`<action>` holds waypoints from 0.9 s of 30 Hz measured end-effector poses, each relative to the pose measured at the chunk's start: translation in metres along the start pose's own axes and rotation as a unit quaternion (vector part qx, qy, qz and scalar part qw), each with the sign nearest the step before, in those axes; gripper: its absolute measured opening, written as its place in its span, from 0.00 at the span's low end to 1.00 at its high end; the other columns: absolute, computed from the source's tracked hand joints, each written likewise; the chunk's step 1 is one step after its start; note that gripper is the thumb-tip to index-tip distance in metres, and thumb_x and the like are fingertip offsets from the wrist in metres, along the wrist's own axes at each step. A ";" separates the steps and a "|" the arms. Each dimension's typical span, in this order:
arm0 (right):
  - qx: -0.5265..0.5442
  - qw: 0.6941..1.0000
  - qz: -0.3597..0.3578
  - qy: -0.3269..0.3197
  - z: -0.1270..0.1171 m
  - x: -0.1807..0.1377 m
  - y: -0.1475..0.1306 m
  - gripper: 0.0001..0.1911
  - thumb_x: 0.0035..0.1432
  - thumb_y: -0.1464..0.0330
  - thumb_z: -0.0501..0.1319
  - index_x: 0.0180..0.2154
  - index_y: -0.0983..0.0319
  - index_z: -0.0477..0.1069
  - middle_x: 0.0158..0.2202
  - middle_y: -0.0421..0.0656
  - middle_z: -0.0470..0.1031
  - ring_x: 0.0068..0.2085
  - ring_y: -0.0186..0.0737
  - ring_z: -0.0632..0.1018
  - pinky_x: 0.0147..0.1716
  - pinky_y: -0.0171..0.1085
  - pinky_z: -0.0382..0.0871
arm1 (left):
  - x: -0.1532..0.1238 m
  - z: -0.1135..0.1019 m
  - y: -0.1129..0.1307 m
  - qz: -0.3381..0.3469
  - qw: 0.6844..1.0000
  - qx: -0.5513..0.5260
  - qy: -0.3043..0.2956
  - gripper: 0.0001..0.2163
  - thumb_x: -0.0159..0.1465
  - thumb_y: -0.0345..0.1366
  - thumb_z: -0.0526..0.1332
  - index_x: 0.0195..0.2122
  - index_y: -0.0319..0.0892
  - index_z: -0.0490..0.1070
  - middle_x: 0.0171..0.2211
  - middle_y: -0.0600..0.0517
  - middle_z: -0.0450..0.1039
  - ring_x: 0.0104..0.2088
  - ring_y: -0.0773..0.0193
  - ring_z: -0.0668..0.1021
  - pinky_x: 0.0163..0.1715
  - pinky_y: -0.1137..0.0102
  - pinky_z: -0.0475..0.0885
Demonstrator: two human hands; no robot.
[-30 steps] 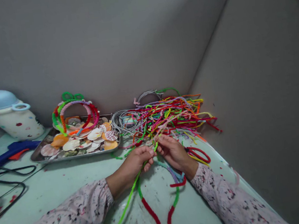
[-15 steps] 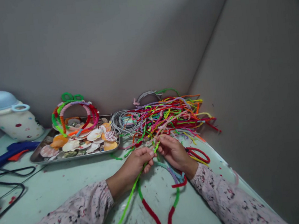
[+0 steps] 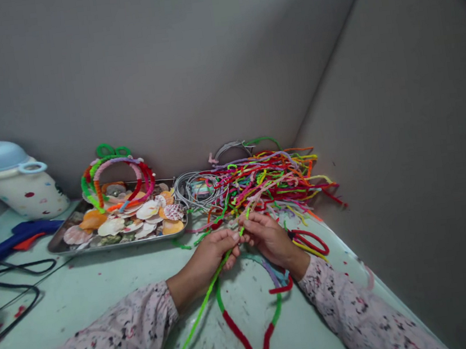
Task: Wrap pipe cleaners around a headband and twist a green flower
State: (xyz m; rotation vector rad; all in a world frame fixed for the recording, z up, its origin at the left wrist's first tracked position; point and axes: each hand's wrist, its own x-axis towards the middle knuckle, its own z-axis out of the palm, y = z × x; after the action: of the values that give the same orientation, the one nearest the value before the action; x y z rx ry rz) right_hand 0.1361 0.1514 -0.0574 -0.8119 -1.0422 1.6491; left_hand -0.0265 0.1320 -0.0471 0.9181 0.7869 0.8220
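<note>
Right of the tray (image 3: 118,246), left grip (image 3: 213,251) and right grip (image 3: 270,239) both tight on the upper part of the green strand (image 3: 193,331).

Lime strand (image 3: 197,321) cropped below, sleeves (image 3: 109,340) cut off

Grey wall (image 3: 160,64) straight ahead, darker grey wall (image 3: 425,145) at right, slanted corner line (image 3: 338,42) dividing them! Pale green counter (image 3: 101,275) below, speckled, smudged; soft light brushing walls up high.
</note>
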 end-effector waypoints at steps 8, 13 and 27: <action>0.075 0.985 -0.096 0.126 -0.017 0.010 -0.008 0.07 0.50 0.68 0.67 0.32 0.61 0.73 0.26 0.36 0.69 0.22 0.27 0.68 0.20 0.26 0.63 | 0.000 -0.003 0.001 -0.015 1.000 -0.015 -0.014 0.14 0.59 0.45 0.59 0.32 0.36 0.71 0.21 0.54 0.67 0.15 0.75 0.65 0.12 0.77 0.52; 0.100 0.975 -0.116 0.162 -0.021 0.013 -0.007 0.05 0.48 0.69 0.67 0.29 0.60 0.73 0.29 0.36 0.72 0.24 0.27 0.69 0.21 0.27 0.65 | 0.003 -0.005 -0.003 -0.007 1.000 0.012 -0.013 0.11 0.56 0.41 0.64 0.30 0.37 0.70 0.18 0.57 0.65 0.14 0.77 0.62 0.14 0.78 0.51; -0.113 0.993 -0.032 0.011 -0.005 0.001 0.000 0.11 0.52 0.61 0.66 0.31 0.62 0.73 0.24 0.38 0.73 0.23 0.30 0.70 0.23 0.30 0.62 | 0.004 -0.009 -0.001 0.016 0.999 0.011 -0.032 0.13 0.58 0.44 0.62 0.32 0.38 0.68 0.20 0.58 0.64 0.13 0.76 0.60 0.10 0.77 0.52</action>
State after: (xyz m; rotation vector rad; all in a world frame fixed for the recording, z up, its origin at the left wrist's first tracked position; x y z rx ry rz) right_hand 0.1401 0.1537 -0.0591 -0.9322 -1.2424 1.4830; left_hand -0.0326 0.1385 -0.0521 0.9750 0.7288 0.8102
